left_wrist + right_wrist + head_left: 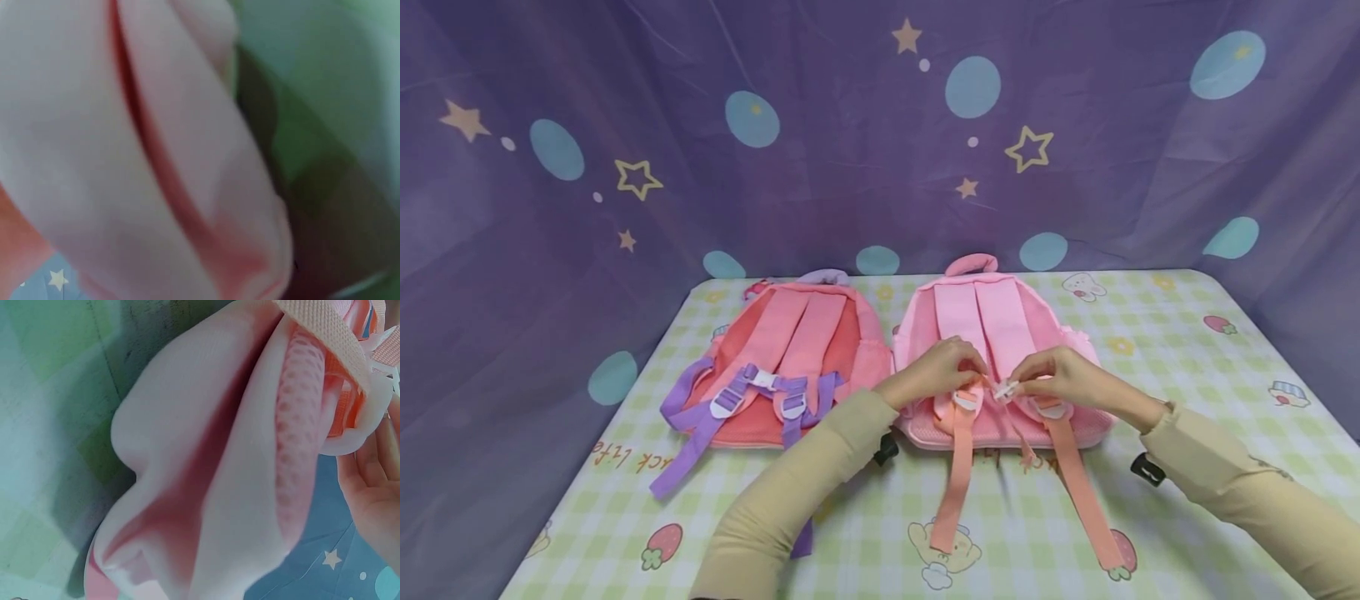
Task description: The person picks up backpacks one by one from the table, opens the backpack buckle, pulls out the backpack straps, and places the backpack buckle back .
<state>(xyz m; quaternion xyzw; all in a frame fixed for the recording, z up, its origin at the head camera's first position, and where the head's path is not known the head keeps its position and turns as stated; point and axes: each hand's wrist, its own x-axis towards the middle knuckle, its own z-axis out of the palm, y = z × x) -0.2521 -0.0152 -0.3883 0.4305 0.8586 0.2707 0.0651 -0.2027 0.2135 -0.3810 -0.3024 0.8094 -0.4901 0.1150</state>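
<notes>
A pink backpack (1022, 321) lies with its shoulder straps facing up. Over its lower part, my right hand (1063, 375) pinches a small white buckle (1005, 389) between thumb and fingers. Just left of it, my left hand (947, 367) pinches an orange strap near the buckle, its fingertips partly hiding the strap. Two orange strap tails (955, 492) hang down towards the front of the table. In the right wrist view, my right hand (375, 462) is at the edge beside the orange webbing (331, 337). Blurred pink fabric (150, 156) fills much of the left wrist view.
To the left lies a coral backpack (865, 333) with purple straps (688, 458) and a fastened white buckle (763, 380). Both bags rest on a green checked tablecloth (1195, 367). Behind the table hangs a purple curtain (850, 183) with stars and dots.
</notes>
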